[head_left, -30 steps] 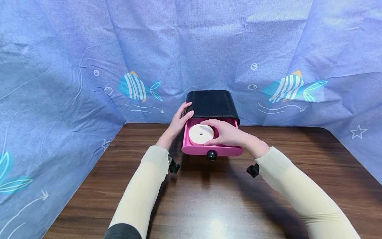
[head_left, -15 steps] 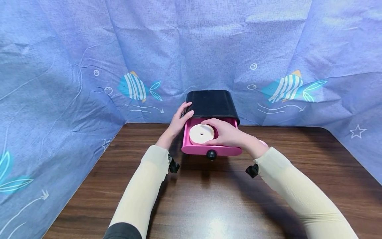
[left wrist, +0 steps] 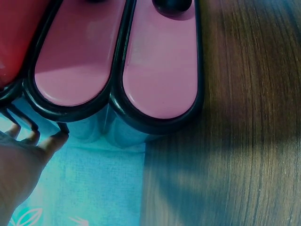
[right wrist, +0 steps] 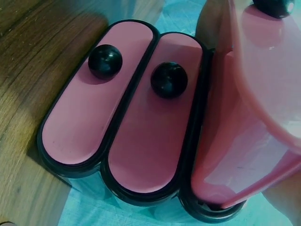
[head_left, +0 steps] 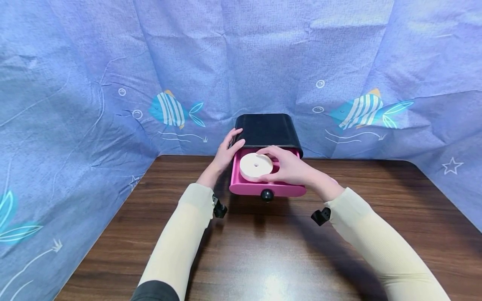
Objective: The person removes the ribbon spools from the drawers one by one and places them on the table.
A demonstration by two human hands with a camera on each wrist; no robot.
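Observation:
My right hand [head_left: 288, 168] grips a thick white disc [head_left: 248, 169] with a small hole in its middle, thumb at the near edge and fingers at the far edge. The disc is over the pulled-out pink drawer [head_left: 241, 190], within its walls in the head view. This is the top drawer of a black cabinet [head_left: 267, 129]; its side fills the right of the right wrist view. My left hand [head_left: 224, 152] rests on the cabinet's left side, fingers spread. In the left wrist view, the fingertips of that left hand [left wrist: 23, 160] touch the black casing.
Two lower pink drawers, the middle one [right wrist: 146, 141] and the bottom one [right wrist: 75, 127], are closed, each with a black knob. The cabinet stands at the back of a brown wooden table [head_left: 241, 246], before a blue fish-patterned cloth [head_left: 263, 54]. A pink edge shows behind my right wrist.
My right hand has moved slightly up and the white disc with it; the disc sits higher in the drawer opening and a little to the right. The left hand has stayed still.

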